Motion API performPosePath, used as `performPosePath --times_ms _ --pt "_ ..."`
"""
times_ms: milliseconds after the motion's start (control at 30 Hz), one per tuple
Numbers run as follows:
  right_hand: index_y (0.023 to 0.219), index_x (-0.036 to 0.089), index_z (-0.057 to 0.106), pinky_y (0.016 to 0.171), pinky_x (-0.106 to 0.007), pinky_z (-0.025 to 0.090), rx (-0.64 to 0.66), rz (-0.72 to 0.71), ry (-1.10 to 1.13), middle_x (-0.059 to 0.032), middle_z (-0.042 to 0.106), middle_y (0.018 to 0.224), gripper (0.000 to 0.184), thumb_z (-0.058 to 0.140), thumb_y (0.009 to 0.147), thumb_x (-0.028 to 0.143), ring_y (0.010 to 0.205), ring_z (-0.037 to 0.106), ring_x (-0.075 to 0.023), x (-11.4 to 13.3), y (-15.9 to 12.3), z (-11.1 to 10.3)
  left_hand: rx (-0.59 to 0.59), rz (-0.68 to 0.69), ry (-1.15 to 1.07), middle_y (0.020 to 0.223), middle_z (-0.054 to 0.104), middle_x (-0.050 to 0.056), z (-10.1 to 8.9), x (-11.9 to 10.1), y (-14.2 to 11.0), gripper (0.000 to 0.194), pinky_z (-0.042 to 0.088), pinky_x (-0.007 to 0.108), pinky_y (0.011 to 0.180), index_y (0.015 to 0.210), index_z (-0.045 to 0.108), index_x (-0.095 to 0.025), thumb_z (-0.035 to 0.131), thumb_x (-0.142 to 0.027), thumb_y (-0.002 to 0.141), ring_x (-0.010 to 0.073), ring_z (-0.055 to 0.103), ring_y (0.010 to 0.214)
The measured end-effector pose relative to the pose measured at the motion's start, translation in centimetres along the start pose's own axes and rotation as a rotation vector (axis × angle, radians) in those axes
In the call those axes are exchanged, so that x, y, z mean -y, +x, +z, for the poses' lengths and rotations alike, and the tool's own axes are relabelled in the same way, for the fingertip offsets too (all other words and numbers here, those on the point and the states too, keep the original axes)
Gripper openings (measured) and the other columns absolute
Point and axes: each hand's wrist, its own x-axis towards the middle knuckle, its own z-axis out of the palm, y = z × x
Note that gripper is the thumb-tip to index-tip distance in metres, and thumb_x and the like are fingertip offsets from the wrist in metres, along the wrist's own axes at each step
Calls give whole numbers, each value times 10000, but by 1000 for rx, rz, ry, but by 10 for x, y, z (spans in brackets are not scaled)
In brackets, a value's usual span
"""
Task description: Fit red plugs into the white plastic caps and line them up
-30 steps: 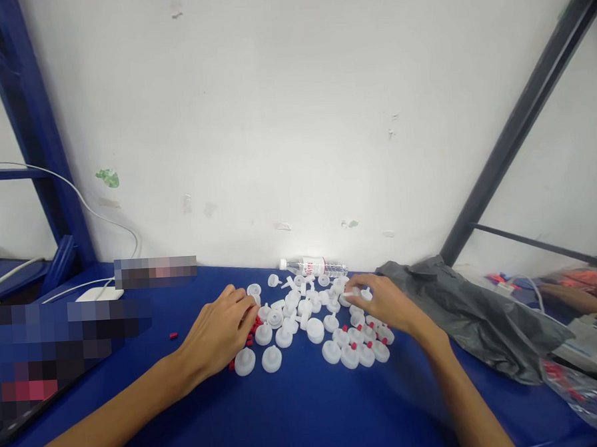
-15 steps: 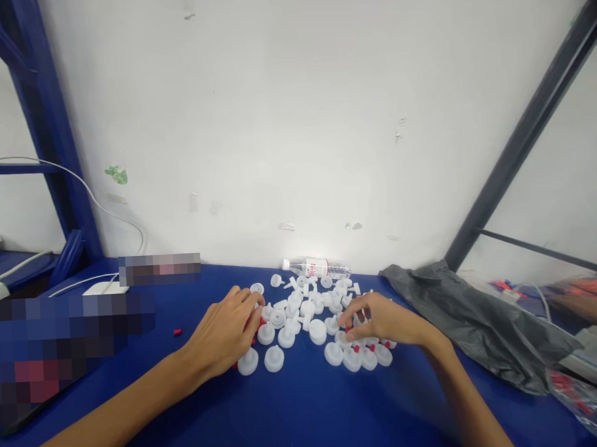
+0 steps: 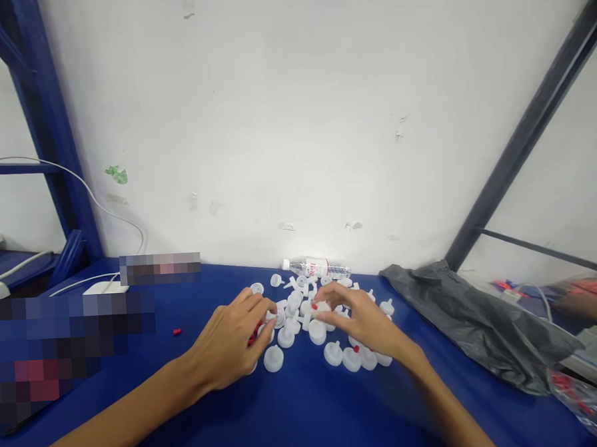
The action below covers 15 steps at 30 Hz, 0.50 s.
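Observation:
Several white plastic caps (image 3: pixel 273 358) lie scattered on the blue tabletop (image 3: pixel 298 417), some carrying small red plugs. My left hand (image 3: pixel 232 337) rests on the left side of the pile with fingers curled over red pieces (image 3: pixel 255 332). My right hand (image 3: pixel 356 317) hovers over the pile's middle, pinching a white cap (image 3: pixel 321 308) that has a red plug on it. Both hands sit close together, a few centimetres apart.
A clear water bottle (image 3: pixel 315 268) lies against the white wall behind the pile. A grey plastic bag (image 3: pixel 476 324) sprawls at the right. One loose red plug (image 3: pixel 177 332) sits left of my left hand. White cables and a blue frame (image 3: pixel 49 143) stand at left.
My right hand has moved left from the right side of the pile to its middle, lifting a white cap. My left hand has shifted slightly right, fingers curling tighter.

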Motion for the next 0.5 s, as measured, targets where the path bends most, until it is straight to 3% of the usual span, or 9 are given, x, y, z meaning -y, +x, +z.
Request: performPosePath --times_ms 167,333,500 --pt "1098 265 534 732 -300 503 143 -4 193 18 747 869 350 718 849 427 786 670 -174 19 -2 22 24 185 77 933 631 36 5 -13 -2 192 414 268 594 1119 569 -230 532 -345 970 205 546 882" --pt "1061 269 516 669 -258 467 224 39 351 32 763 834 352 758 812 322 784 696 -170 28 -5 27 17 352 249 852 606 34 12 -14 -2 129 339 289 554 964 567 -216 461 -269 1014 205 513 805" --pt "1019 276 522 628 -248 448 218 65 346 34 771 834 434 825 732 396 794 699 -180 31 -5 24 111 340 231 851 591 49 9 -16 -2 154 295 295 524 930 553 -204 438 -257 1016 210 504 780"
